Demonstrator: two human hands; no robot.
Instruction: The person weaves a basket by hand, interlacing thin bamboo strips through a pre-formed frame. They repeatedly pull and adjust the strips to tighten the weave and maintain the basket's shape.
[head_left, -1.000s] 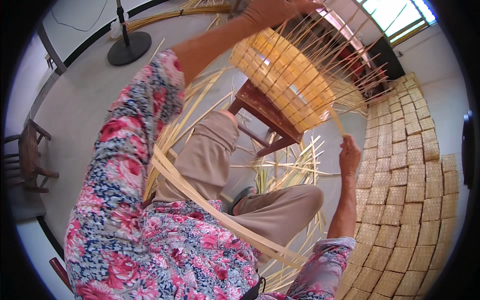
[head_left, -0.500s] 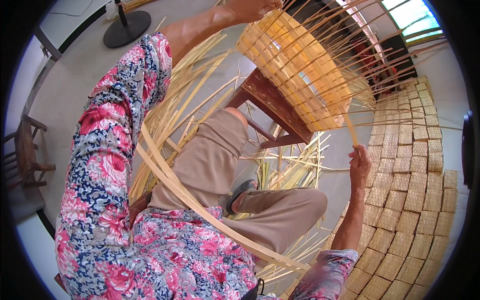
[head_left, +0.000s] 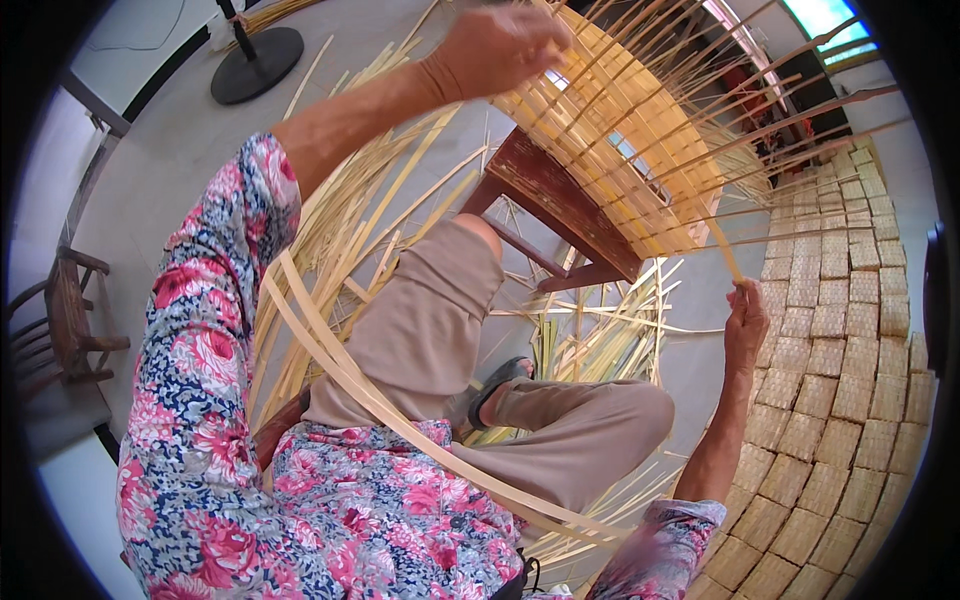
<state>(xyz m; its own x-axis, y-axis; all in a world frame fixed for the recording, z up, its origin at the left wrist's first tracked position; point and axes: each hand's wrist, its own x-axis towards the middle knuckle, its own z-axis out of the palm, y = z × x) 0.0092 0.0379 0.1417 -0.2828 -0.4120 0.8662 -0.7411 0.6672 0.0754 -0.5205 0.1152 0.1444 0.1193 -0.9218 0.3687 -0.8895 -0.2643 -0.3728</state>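
A half-woven bamboo basket (head_left: 640,120) lies tilted on its side on a worn red-brown wooden stool (head_left: 555,195), thin upright stakes fanning out to the upper right. My right hand (head_left: 745,320) pinches a flat bamboo strip (head_left: 724,252) that runs from the basket's lower right edge. At the basket's upper left edge is my left hand (head_left: 505,50), its fingers smeared by motion; whether they hold anything does not show. A long pale strip (head_left: 400,420) loops across my lap, from beside my left arm toward my right sleeve.
Loose bamboo strips (head_left: 390,190) litter the floor around the stool and my legs. Woven rectangular pieces (head_left: 815,400) stand in many rows along the right. At the left are a wooden chair (head_left: 70,310) and a round black stand base (head_left: 257,66).
My left hand has shifted lower against the basket's edge, its forearm showing more. The basket, stool and right hand appear farther right as the view turned; the right hand keeps its strip.
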